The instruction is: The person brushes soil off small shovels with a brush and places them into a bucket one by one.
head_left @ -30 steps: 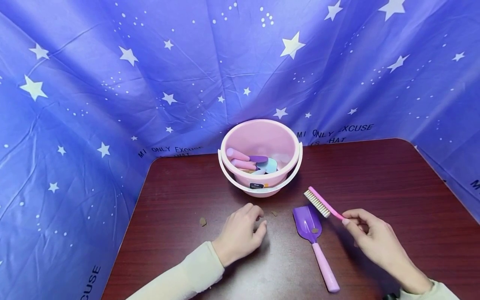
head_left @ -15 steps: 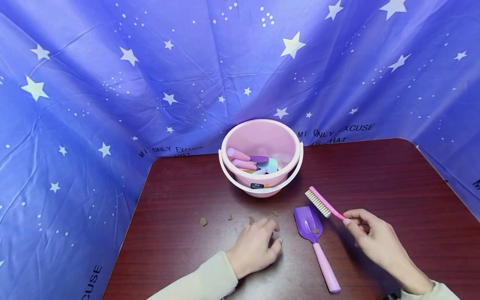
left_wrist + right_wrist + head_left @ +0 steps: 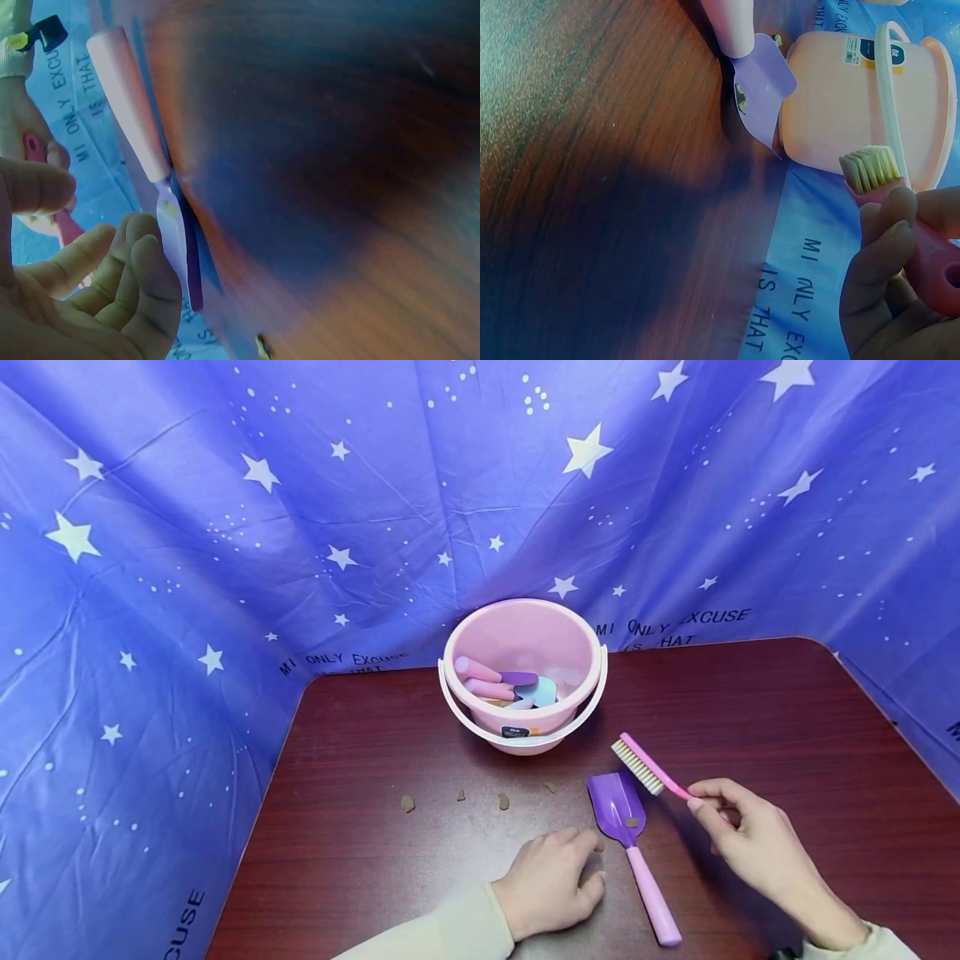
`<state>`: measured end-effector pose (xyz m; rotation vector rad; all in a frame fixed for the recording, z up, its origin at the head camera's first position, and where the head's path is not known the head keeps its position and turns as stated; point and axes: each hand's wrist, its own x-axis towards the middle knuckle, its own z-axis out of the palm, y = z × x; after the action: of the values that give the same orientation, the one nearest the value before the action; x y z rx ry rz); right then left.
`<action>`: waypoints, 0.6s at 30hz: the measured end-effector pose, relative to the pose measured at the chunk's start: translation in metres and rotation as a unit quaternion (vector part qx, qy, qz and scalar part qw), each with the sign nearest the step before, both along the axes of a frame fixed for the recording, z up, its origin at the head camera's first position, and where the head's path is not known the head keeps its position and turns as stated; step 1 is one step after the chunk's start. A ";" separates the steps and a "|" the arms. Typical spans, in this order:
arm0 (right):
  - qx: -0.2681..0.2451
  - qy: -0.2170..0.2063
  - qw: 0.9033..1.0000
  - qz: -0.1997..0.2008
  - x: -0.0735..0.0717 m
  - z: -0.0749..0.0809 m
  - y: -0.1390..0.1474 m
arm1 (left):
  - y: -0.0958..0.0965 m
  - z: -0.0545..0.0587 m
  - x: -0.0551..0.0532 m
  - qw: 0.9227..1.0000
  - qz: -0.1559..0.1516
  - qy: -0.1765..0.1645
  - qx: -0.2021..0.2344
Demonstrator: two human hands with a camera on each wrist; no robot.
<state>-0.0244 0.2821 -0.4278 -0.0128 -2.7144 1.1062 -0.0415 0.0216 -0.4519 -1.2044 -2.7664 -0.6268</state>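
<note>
My right hand [image 3: 757, 839] pinches the handle of a pink brush [image 3: 649, 766], its pale bristles tilted over the tabletop beside a toy shovel. That shovel [image 3: 617, 797] has a purple scoop and a pink handle and lies on the table, with a brown flake [image 3: 632, 822] in its scoop. Just left of the shovel handle is my left hand [image 3: 555, 881], holding nothing, its fingers loosely bent. In the left wrist view its fingertips [image 3: 142, 225] overlap the scoop. Several brown flakes lie in a loose row on the table, including one flake [image 3: 503, 802] near the middle.
A pink bucket [image 3: 517, 722] with a white handle [image 3: 480, 731] stands at the back of the brown table [image 3: 360, 735]. Inside it are pink-handled tools [image 3: 483, 685] and a light blue piece [image 3: 542, 692]. A blue star-patterned curtain [image 3: 420, 485] surrounds the table's back and sides.
My left hand has moved right and toward the front edge, uncovering brown flakes on the table. The right hand, brush and shovel have stayed in place.
</note>
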 end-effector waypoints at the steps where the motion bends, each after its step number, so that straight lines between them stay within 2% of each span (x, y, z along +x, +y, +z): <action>1: 0.000 0.001 1.000 0.000 0.000 0.000 0.000 | 0.002 -0.001 0.001 1.000 -0.003 -0.002 -0.003; 11: 0.003 0.003 1.000 0.000 0.000 0.003 -0.001 | 0.022 -0.006 0.008 0.999 -0.026 -0.009 -0.027; 18: 0.003 0.002 1.000 0.000 0.001 0.004 0.000 | 0.030 -0.011 0.013 0.998 -0.024 -0.018 -0.060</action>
<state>-0.0238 0.2821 -0.4241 -0.0104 -2.7130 1.0970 -0.0282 0.0519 -0.4628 -1.2970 -2.8486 -0.4977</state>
